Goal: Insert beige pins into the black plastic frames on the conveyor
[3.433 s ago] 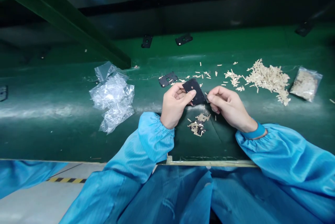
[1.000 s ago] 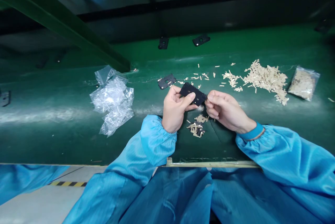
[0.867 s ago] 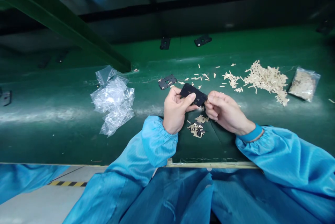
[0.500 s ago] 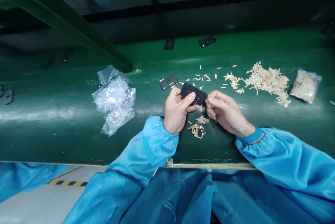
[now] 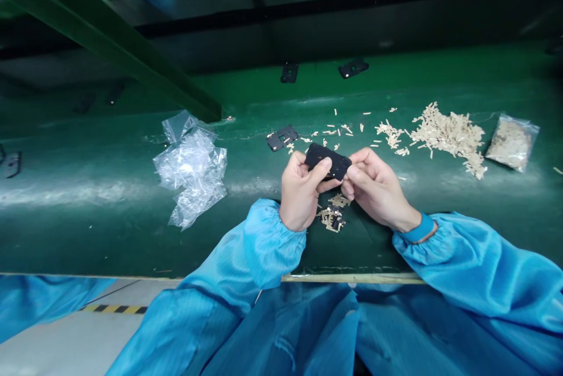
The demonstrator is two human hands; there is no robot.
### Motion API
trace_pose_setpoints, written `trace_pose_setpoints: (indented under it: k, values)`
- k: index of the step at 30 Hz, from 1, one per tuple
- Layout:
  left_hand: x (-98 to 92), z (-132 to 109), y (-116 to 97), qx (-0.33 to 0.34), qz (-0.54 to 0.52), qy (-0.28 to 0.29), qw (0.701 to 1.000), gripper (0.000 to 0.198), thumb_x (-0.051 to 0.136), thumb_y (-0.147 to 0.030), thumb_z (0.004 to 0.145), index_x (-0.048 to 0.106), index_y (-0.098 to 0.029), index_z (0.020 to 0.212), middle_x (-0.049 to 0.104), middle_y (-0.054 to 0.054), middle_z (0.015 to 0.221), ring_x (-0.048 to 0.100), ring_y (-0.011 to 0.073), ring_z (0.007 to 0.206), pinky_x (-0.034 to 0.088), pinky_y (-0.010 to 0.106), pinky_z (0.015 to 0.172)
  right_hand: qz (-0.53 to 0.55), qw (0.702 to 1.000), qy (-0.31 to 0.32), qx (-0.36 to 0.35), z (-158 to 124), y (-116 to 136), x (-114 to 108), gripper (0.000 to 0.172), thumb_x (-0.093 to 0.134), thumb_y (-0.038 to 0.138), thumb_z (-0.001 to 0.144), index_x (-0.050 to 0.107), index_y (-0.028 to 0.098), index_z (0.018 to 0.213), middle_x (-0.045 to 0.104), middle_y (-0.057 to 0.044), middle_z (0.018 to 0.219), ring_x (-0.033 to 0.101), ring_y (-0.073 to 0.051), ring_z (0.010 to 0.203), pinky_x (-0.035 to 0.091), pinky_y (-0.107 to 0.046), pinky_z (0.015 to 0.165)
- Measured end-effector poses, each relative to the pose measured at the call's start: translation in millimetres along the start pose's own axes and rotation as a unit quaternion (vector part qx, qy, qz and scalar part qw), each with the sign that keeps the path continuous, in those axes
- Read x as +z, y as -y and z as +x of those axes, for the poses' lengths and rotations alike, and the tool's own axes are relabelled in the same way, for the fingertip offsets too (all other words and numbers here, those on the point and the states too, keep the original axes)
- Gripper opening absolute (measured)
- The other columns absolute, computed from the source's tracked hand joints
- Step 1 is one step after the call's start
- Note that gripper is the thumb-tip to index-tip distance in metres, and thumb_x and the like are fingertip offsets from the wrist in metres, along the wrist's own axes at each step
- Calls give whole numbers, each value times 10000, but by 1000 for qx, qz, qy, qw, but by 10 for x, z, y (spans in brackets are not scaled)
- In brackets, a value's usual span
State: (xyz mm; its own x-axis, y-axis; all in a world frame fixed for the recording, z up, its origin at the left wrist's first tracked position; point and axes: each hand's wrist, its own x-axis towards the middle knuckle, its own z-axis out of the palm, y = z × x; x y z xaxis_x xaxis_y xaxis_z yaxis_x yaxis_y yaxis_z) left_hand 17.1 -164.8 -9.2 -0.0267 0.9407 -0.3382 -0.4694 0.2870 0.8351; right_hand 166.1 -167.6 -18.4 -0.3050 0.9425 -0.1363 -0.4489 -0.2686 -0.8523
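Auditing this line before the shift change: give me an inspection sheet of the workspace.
Surface: green belt, strips scattered across it.
Job's things: black plate held up off the belt; a smaller cut-out black plate lies beyond it.
Clutter: crumpled clear plastic bag; heap of beige strips; filled plastic bag; small pile of strips under the hands.
Hands: bare left hand and right hand both grip the plate, blue sleeves on the arms.
Cables: nothing seen.
Surroundings: green beam overhead; yellow-and-black floor marking.

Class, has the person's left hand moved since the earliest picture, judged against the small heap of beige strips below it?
Yes: the left hand has shifted rightward and toward the person, closer to the small heap of beige strips, which has stayed in place.
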Motion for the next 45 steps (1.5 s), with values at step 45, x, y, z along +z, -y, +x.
trace_pose_setpoints:
  k: [45]
  values:
    - [349, 1997, -653, 222, 733, -34, 642, 306, 626, -321, 951, 628, -120, 1182, 689, 201, 1236, 645, 349, 1201, 501, 481, 1029, -70, 987, -147, -18, 260, 210, -409, 300, 800, 348, 812, 682, 183, 1033, 678, 4, 752, 554, -75, 508, 387, -203, 446]
